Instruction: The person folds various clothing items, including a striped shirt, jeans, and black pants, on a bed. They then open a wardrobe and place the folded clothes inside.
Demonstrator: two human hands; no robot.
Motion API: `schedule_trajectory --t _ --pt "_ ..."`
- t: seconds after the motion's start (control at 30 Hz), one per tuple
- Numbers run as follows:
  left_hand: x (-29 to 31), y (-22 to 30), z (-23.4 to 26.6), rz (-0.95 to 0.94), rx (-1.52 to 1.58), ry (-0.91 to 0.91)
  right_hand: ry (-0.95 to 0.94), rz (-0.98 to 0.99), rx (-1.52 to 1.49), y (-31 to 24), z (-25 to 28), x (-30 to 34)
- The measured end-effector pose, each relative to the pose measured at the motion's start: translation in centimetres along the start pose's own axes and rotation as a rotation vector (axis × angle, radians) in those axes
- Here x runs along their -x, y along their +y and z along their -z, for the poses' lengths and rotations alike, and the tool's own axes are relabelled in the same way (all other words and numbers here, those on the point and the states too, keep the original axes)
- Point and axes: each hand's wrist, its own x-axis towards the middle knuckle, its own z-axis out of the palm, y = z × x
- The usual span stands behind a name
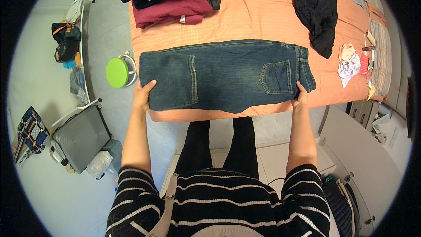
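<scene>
While both hands are holding a pair of folded blue jeans [232, 74] at the near side of an orange-covered bed [258, 17], their long axis is running left to right, roughly along the bed's near edge. The waistband [305, 68] is pointing toward the bed's right side, the folded legs toward its left; a back pocket [277, 77] is facing up. The left hand [143, 95] is pinching the leg end at the bed's left edge, thumb on top; the right hand [301, 96] is pinching the near edge beside the waistband, thumb likewise uppermost. From overhead, I cannot tell whether the denim is resting on the bed or hanging just above it. A narrow strip of bed is showing along its near edge; a wider one is separating the jeans from a clothes stack [173, 11] at the bed's far left. A black garment [318, 15] is lying at the bed's far right, near the waistband.
</scene>
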Motion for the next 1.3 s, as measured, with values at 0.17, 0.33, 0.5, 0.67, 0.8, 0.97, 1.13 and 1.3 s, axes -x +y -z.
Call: schedule_trajectory --t 0.17,0.33,0.5,0.67,0.8,0.97,1.13,1.3 --pt "2.9 1.7 0.6 -0.003 0.231 -0.084 -0.022 0.015 0.018 -1.3 0.6 0.7" --pt "-0.6 -2.7 3.6 0.029 -0.323 0.156 -0.029 0.029 0.001 -2.4 -0.9 2.4" --pt "-0.7 -3.9 -1.1 -0.4 -1.389 0.477 -0.147 0.175 -0.098 -4.5 -4.0 7.9" --pt "2.3 -5.0 -10.9 -0.656 -1.528 -0.132 -0.325 0.28 -0.171 -5.2 -10.0 16.7" --pt "2.0 -5.1 -12.4 -0.081 -1.398 -0.66 -0.409 0.223 -0.01 -1.0 -16.5 24.0" --pt "4.3 1.7 -6.8 0.293 0.514 -0.478 -0.668 0.241 0.209 12.8 -26.0 31.9" --pt "6.1 6.9 2.9 0.063 0.887 -0.284 -1.186 0.312 0.208 23.8 -34.9 39.3" --pt "4.9 8.0 9.0 -0.032 0.727 -0.173 -1.197 0.219 0.294 28.3 -36.0 39.2"
